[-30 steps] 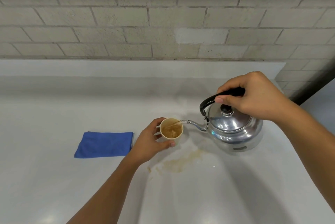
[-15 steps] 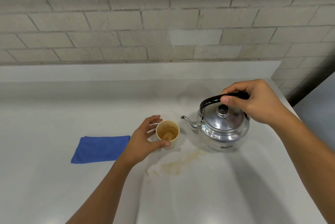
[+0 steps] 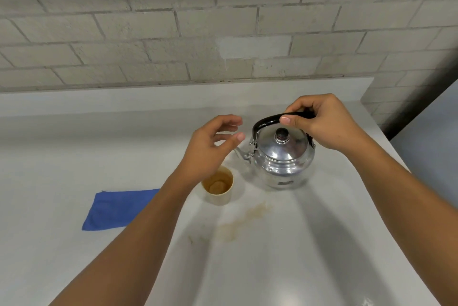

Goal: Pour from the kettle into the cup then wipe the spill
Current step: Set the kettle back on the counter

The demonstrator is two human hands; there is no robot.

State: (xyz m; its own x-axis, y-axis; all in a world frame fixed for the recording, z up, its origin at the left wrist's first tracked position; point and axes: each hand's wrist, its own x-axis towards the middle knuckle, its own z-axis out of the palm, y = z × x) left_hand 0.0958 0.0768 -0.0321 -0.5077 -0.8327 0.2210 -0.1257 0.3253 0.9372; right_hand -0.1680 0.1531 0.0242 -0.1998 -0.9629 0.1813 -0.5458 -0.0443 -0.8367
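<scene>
— On the counter (image 3: 74, 152), what do you see?

— I see a shiny kettle (image 3: 282, 159). It stands up straight near the back, on the right side. Its spout points to the left.

— Who has it?

— The right hand (image 3: 327, 124) does. Its fingers are wrapped tight round the black handle (image 3: 266, 121) on top.

— And the other hand?

— The left hand (image 3: 208, 149) is up in the air with its fingers spread wide. It has nothing in it. It hangs just left of the spout, above the cup (image 3: 219, 188).

— Where is the cup?

— It stands on the counter, a bit in front of the kettle and to its left. Part of its rim hides behind the left wrist. It has brown drink in it, but not to the top.

— Is the counter clean?

— No. A thin brown spill (image 3: 244, 222) lies in front of the cup, close to it. It runs in a slanted streak.

— Anything to wipe with?

— A blue cloth (image 3: 119, 209) lies flat to the left of the cup, partly under the left arm. No hand touches it.

— What is behind it all?

— A pale brick wall (image 3: 223, 20).
</scene>
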